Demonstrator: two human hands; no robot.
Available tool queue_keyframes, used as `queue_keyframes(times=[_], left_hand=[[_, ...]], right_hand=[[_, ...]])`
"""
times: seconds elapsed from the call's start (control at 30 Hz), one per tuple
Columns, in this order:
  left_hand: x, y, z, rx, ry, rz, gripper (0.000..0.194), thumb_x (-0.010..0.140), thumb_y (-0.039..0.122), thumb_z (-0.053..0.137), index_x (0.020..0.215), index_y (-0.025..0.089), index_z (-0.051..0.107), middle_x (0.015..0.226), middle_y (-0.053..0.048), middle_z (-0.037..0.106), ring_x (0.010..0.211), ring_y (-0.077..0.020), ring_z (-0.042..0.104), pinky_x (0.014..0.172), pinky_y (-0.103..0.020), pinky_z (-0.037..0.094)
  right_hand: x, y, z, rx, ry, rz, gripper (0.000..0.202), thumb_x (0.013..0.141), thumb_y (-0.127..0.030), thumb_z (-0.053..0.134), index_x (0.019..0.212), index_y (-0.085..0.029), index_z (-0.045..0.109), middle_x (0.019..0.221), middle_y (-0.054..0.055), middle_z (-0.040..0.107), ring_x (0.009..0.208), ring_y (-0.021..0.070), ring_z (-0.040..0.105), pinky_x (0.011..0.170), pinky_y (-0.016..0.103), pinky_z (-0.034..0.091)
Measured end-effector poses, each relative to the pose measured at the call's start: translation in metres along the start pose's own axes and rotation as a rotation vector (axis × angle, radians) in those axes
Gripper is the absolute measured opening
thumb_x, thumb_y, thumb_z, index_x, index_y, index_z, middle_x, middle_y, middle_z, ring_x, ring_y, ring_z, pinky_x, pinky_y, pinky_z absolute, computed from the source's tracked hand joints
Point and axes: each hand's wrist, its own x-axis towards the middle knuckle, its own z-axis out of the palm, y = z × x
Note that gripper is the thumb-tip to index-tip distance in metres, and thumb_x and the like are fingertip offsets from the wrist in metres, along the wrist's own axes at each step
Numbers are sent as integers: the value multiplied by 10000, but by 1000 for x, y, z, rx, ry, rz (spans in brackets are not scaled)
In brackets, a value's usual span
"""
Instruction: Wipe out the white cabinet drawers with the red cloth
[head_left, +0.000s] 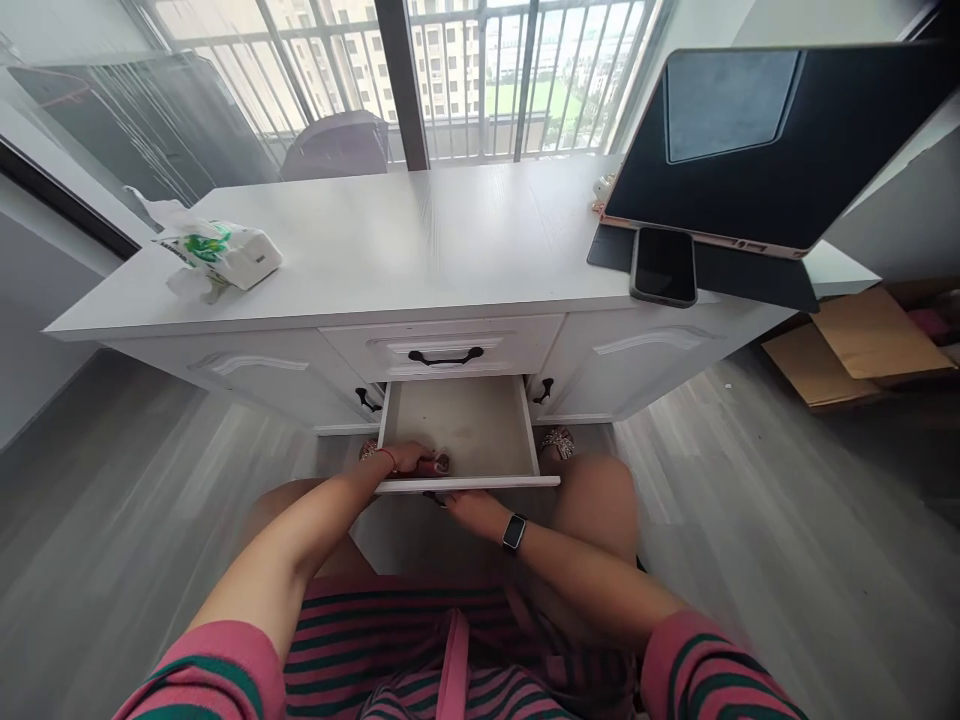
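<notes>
Reddish cylindrical item observed inside the open lower drawer, near its front panel and toward its left end. Left hand: reaches in over the drawer's left front corner, fingers touching the item; one end of it shows just right of those fingers. Whether they are clenched around it cannot be told, as the hand covers the rest. A thin red cord is noted at the left wrist.

Right hand: located below the front edge of the drawer, fingers directed left and up against the black lower handle (mostly hidden by the drawer front). Degree of grip on that handle cannot be determined. Smartwatch worn on the right wrist.

Beyond the fingers, the upper drawer is closed, its black handle fully visible. White desk above carries, far left of the fingers, a tissue pack with tissue protruding; far right, a dark-screened device standing tilted, and a phone lying screen up at its base. Open cardboard box noted farther right, beside the desk.
</notes>
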Motion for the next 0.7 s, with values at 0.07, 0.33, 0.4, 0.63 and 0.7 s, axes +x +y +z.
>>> queue_keyframes(times=[0.07, 0.33, 0.4, 0.63, 0.7], left_hand=[[-11, 4, -16, 3, -23, 42, 181, 509, 77, 615, 599, 230, 652, 631, -5, 662, 645, -199, 600, 662, -280, 441], [-104, 18, -74, -226, 470, 108, 211, 644, 136, 577, 842, 201, 609, 842, -11, 648, 842, -193, 589, 784, -272, 459], [-126, 18, -69, -451, 674, 37, 296, 602, 82, 577, 874, 196, 595, 869, -8, 645, 866, -187, 590, 816, -286, 467], [-146, 13, 11, -1459, 893, -124, 477, 478, 56, 703, 893, 214, 529, 848, 0, 617, 707, -145, 595, 635, -286, 511], [-137, 11, 29, -1509, 874, -220, 420, 496, 38, 666, 844, 211, 507, 791, 13, 595, 658, -131, 582, 610, -283, 507]], right_hand=[[0, 4, -4, 19, -9, 12, 258, 916, -83, 427, 1089, -107, 617, 1027, 112, 693, 946, 222, 644, 828, 327, 494], [14, 21, -24, 91, -5, 171, 237, 941, -266, 500, 1083, -144, 646, 1090, 111, 687, 1052, 224, 617, 903, 304, 449], [19, 25, -27, 89, -1, 205, 236, 944, -278, 500, 1068, -150, 655, 1091, 105, 687, 1041, 216, 622, 888, 286, 449], [24, 40, -52, 90, 64, 308, 248, 961, -281, 466, 1075, -166, 655, 1064, 86, 680, 961, 190, 636, 806, 253, 445], [14, 49, -67, 90, 100, 314, 298, 987, -302, 401, 1132, -182, 633, 1087, 84, 666, 994, 186, 615, 839, 259, 427]])
